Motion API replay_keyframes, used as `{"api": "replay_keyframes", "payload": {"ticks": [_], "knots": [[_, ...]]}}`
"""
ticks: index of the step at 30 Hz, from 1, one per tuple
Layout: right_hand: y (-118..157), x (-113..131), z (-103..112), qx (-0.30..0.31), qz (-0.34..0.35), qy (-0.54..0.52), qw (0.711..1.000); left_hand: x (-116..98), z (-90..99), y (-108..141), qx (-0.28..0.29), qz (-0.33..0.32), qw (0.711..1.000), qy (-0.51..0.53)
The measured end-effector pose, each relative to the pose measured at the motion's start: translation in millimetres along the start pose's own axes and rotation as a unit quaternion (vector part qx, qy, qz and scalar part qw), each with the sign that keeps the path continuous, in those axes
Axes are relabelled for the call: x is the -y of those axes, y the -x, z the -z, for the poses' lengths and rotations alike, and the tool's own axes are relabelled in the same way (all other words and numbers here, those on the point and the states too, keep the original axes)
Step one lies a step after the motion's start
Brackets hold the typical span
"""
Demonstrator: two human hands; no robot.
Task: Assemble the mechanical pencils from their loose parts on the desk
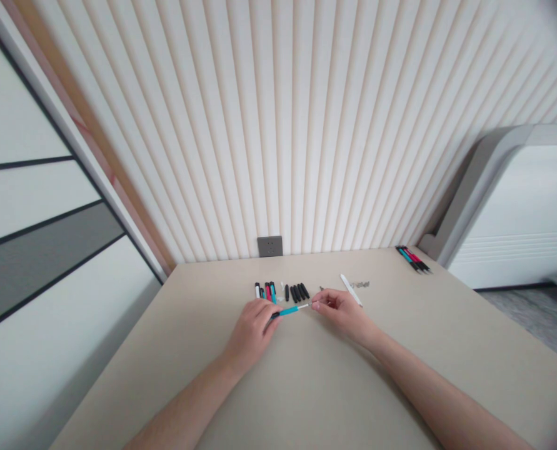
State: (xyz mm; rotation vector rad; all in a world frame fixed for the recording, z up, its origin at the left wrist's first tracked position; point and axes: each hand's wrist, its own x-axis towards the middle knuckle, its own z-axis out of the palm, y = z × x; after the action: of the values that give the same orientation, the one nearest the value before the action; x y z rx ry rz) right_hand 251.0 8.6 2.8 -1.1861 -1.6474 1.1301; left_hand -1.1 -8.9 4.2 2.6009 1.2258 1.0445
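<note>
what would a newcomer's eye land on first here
Probably the turquoise pen barrel in the left grip, its thin white rod pointing toward the right grip. Next, the turquoise and red pens near the table's far right corner, and the dark wall socket on the pale fluted wall panel.

2 bare, tapering forearms [431,387]; left hand [254,326] and right hand [344,312] bare too.

My left hand [254,322] covers part of the pen's [289,310] black end. The piece [311,304] pinched in my right hand [341,310] is too small to tell, like the grey bits [366,284] beyond. The bottom edge cuts off my forearms [428,381].
</note>
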Motion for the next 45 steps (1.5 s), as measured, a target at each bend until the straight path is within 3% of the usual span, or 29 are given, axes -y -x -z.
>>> {"api": "replay_keyframes", "payload": {"ticks": [16, 26, 38, 42, 45], "knots": [[5, 6, 0, 0.015, 0.009, 0.049, 0.999, 2, 0.3, 2, -0.004, 0.008, 1.000, 0.012], [7, 8, 0, 0.013, 0.001, 0.074, 0.997, 4, -0.8, 3, -0.003, -0.029, 0.999, 0.035], [4, 2, 3, -0.006, 0.065, 0.138, 0.988, 2, -1.5, 1, -0.024, 0.037, 0.999, 0.016], [1, -6, 9, -0.054, 0.105, 0.220, 0.968, 5, -2.6, 1, -0.039, 0.067, 0.997, 0.029], [-2, -7, 8, -0.071, 0.154, 0.344, 0.924, 6, -3.1, 2, -0.043, 0.077, 0.996, 0.032]]}}
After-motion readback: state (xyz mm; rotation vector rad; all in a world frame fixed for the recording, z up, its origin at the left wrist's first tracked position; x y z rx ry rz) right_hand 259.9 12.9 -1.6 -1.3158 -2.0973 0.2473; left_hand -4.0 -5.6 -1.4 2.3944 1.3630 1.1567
